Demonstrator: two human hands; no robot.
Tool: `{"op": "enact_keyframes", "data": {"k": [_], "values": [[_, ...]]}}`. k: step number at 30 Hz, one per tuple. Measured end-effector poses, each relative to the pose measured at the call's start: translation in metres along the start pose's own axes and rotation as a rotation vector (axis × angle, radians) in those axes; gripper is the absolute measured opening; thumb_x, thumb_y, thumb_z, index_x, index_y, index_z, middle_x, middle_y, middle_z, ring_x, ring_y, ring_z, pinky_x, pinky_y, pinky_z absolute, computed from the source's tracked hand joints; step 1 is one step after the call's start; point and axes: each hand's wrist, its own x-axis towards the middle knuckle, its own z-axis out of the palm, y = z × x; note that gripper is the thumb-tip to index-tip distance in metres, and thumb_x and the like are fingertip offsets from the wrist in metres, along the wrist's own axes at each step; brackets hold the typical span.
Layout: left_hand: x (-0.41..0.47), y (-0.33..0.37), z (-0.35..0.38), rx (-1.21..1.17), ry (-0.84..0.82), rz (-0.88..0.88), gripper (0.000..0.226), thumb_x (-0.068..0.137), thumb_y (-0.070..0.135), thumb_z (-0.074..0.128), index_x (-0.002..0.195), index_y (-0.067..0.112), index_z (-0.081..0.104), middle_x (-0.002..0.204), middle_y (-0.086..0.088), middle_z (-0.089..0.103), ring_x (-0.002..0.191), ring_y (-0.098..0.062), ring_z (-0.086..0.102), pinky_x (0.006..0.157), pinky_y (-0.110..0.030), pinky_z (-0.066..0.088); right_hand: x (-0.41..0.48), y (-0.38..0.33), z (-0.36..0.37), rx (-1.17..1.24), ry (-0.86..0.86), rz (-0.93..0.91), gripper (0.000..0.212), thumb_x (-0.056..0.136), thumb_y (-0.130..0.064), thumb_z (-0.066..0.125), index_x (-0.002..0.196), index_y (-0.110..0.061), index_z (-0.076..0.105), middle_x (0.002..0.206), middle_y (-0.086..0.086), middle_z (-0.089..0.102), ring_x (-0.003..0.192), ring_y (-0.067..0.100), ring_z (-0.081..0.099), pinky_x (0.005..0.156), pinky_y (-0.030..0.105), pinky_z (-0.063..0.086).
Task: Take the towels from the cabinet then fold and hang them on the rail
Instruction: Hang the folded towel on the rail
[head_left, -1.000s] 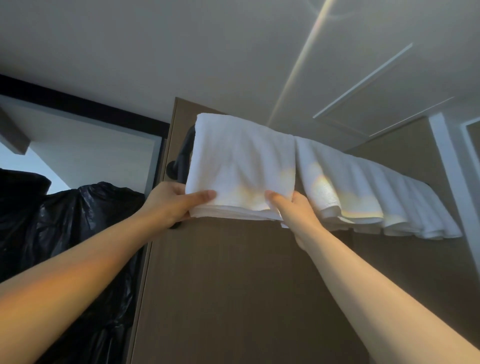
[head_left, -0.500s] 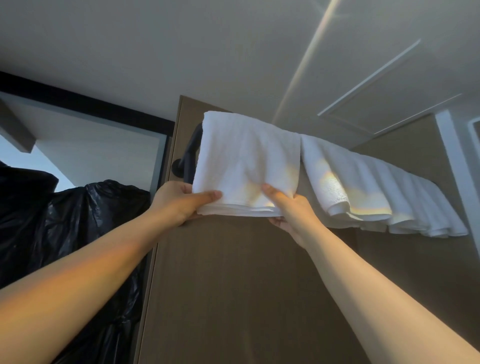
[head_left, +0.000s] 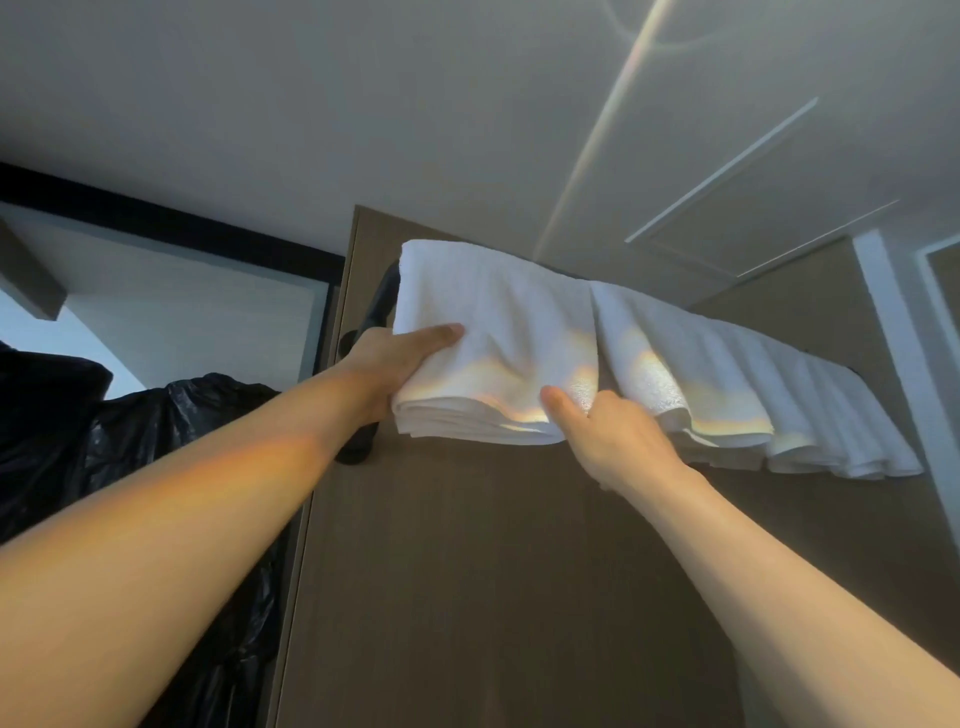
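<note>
Your fingers (head_left: 436, 335) of both hands are clamped on the folded white terry towel (head_left: 498, 322) over the dark rail (head_left: 382, 306), other white towels (head_left: 753, 395) hang beyond the right fingers, so little seems left.

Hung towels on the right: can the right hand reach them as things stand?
Probably yes: the right hand pinches the folded towel at its lower edge, right beside the hung towels, with nothing between them.

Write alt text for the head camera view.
Both hands grip a folded white towel draped over a dark rail high on a brown wooden panel: the left hand holds its left edge, the right hand pinches its lower right corner. More white towels hang in a row to its right, and a black plastic bag sits at far left.
</note>
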Motion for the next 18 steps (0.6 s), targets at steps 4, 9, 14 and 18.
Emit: {"op": "enact_keyframes", "data": {"k": [4,9,14,18], "values": [[0.002,-0.003,-0.002,-0.008,-0.058,-0.018,0.064,0.073,0.04,0.08,0.123,0.011,0.053,0.104,-0.007,0.068,0.086,-0.023,0.07,0.057,-0.03,0.056,-0.004,-0.013,-0.017,-0.213,0.451,-0.271,0.039,0.093,-0.047,0.049,0.107,-0.01,0.045,0.103,0.007,0.056,0.092,0.032,0.054,0.066,0.035,0.033],[0.002,-0.007,-0.005,-0.024,-0.14,-0.031,0.057,0.075,0.032,0.08,0.122,0.013,0.054,0.108,-0.008,0.069,0.092,-0.026,0.07,0.07,-0.038,0.06,0.038,-0.06,-0.027,0.03,0.32,-0.446,0.055,0.097,-0.041,0.048,0.141,-0.009,0.04,0.138,0.016,0.042,0.129,0.035,0.038,0.102,0.041,0.035],[0.002,-0.01,-0.008,-0.102,-0.194,-0.018,0.056,0.076,0.025,0.079,0.125,0.013,0.054,0.112,-0.01,0.069,0.097,-0.029,0.07,0.08,-0.043,0.059,0.083,-0.111,-0.018,-0.053,0.167,-0.431,0.06,0.099,-0.058,0.026,0.144,-0.019,0.036,0.149,0.011,0.039,0.138,0.031,0.033,0.114,0.049,0.024],[-0.001,-0.019,-0.013,-0.13,-0.315,-0.09,0.05,0.079,0.024,0.077,0.123,0.012,0.056,0.102,-0.009,0.073,0.089,-0.025,0.073,0.072,-0.036,0.06,0.086,-0.111,0.003,-0.009,0.366,-0.404,0.053,0.098,-0.061,0.025,0.124,-0.022,0.049,0.129,0.011,0.054,0.124,0.032,0.044,0.11,0.051,0.026]]}}
